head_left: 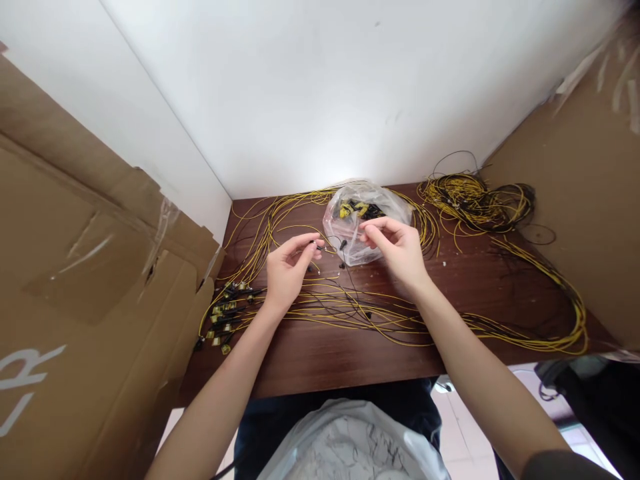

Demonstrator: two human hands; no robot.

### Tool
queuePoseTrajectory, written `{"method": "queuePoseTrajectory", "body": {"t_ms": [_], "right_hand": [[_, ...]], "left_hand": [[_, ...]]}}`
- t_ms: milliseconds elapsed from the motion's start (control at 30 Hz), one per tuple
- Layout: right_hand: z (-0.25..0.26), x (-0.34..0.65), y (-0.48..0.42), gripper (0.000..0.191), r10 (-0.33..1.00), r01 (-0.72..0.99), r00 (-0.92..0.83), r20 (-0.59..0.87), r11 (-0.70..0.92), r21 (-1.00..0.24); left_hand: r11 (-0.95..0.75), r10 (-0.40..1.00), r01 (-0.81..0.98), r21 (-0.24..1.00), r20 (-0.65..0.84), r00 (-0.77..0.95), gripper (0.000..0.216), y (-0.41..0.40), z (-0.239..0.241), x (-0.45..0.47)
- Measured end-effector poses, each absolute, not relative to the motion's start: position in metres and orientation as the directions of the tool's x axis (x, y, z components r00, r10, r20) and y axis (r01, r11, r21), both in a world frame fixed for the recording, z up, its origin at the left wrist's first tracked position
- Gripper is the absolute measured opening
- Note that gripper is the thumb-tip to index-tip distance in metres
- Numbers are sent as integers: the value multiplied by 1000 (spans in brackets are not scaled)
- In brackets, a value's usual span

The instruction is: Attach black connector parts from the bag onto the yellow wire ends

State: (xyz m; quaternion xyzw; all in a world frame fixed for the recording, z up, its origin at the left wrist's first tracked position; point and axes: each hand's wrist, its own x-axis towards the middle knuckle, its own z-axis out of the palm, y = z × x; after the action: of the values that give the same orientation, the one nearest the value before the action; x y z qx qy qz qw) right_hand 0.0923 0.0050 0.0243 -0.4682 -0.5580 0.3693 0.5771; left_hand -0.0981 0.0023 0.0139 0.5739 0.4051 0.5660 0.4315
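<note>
My left hand (289, 270) pinches the end of a thin black wire (356, 290) between thumb and forefinger, with a small dark tip showing at the fingertips. From there the wire arcs down to the table. Just to the right, my right hand (400, 253) is closed in a pinch; what it holds, if anything, is too small to make out. It hovers at the near right edge of a clear plastic bag (350, 247) holding black and yellow parts (356, 211). A small black cap (343, 245) shows between the hands, with several similar pieces nearby.
Long yellow and black wires (325, 310) cross the brown table (320, 367), with yellow-black connectors (225, 310) at their left ends. A wire coil (465, 200) lies back right. Cardboard (100, 300) flanks the left side; a white wall (320, 100) stands behind. A plastic bag (350, 447) sits at my lap.
</note>
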Motion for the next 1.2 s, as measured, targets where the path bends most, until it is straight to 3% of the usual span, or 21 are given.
{"method": "queuePoseTrajectory", "body": {"t_ms": [300,467,633,800,1033,1100,1200], "right_hand": [[22,111,16,9,846,-56,459,273,334,-941],[25,117,18,8,844,-125,503,187,285,-950],[24,121,18,10,825,-54,529,200,268,-962],[21,127,20,14,830,20,500,248,275,-961],[22,121,18,13,903,-40,399,156,188,-981],[21,117,17,14,929,29,327,176,176,-984],[19,113,14,15,945,265,199,259,203,-943]], "left_hand": [[-306,952,-32,952,306,17,17,1,15,-99],[-290,957,-30,956,291,19,16,1,16,-99],[-271,962,-15,962,272,22,15,0,16,-99],[-264,964,-11,964,264,22,16,0,16,-100],[-253,967,-25,967,254,23,12,0,18,-100],[-259,965,-27,965,260,30,12,0,17,-100],[-275,960,-27,961,276,49,13,1,15,-100]]}}
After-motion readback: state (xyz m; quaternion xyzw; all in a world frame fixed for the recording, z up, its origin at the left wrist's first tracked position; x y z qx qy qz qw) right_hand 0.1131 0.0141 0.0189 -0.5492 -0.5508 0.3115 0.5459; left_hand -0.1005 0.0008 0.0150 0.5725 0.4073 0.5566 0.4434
